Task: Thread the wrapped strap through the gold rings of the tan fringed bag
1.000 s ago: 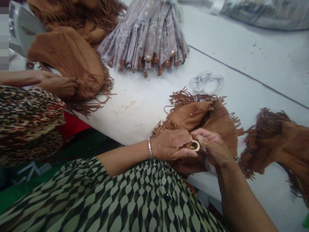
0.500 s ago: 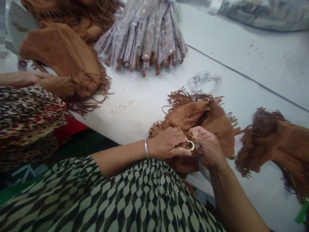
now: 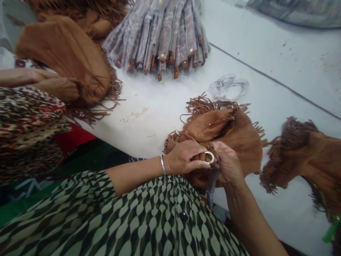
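A brown fringed bag [image 3: 243,142] lies at the table's near edge, its opening facing up. Over its near side, my left hand [image 3: 188,156] is closed on a gold ring [image 3: 209,157], pinched between thumb and fingers. Close beside it on the right, my right hand [image 3: 229,161] is closed on the end of a plastic-wrapped strap [image 3: 212,185], which hangs down below the fingers. The two hands nearly meet at the ring. Fingers hide how the strap end and the ring lie together.
Several plastic-wrapped straps [image 3: 165,39] fan out at the back. A clear plastic bundle [image 3: 229,87] lies behind the bag. Another brown bag [image 3: 314,156] is at the right. At the left, a co-worker's hands [image 3: 57,87] hold a brown bag [image 3: 66,57].
The view has shifted slightly. My right hand has turned a little, and the wrapped strap now shows hanging below it. The ring faces up more openly between my hands.
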Demonstrator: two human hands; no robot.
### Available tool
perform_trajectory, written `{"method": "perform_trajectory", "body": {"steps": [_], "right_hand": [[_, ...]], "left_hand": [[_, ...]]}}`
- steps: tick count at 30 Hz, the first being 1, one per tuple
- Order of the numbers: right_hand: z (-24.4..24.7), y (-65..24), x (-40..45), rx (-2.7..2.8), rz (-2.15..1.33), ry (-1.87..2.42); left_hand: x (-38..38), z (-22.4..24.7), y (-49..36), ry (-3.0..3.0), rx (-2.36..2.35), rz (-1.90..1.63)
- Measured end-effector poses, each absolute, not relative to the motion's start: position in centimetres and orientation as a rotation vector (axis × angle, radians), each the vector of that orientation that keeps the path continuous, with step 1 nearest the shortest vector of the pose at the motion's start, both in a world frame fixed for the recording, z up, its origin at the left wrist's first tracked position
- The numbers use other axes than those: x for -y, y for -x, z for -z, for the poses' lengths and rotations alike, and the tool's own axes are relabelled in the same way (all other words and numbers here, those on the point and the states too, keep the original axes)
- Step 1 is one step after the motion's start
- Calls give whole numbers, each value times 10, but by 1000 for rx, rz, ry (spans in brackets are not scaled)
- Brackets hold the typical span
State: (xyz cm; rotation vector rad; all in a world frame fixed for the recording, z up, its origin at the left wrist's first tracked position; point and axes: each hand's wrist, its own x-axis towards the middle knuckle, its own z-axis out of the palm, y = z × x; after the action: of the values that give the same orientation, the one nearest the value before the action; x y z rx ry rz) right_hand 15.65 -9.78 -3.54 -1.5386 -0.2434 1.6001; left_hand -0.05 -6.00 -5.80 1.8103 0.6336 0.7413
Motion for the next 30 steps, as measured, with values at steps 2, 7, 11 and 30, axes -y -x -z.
{"method": "perform_trajectory", "body": {"steps": [2, 7, 11, 30], "right_hand": [[35, -158, 97, 273, -1584, 1593], [38, -157, 98, 312, -1589, 1634], [44, -156, 102, 332, -1546, 1624], [42, -158, 106, 404, -1623, 1589]], "left_hand": [[60, 59, 0, -1891, -577, -710], [60, 59, 2, -1914, -568, -696], [60, 60, 4, -1863, -633, -696], [59, 55, 8, -1711, -660, -578]]}}
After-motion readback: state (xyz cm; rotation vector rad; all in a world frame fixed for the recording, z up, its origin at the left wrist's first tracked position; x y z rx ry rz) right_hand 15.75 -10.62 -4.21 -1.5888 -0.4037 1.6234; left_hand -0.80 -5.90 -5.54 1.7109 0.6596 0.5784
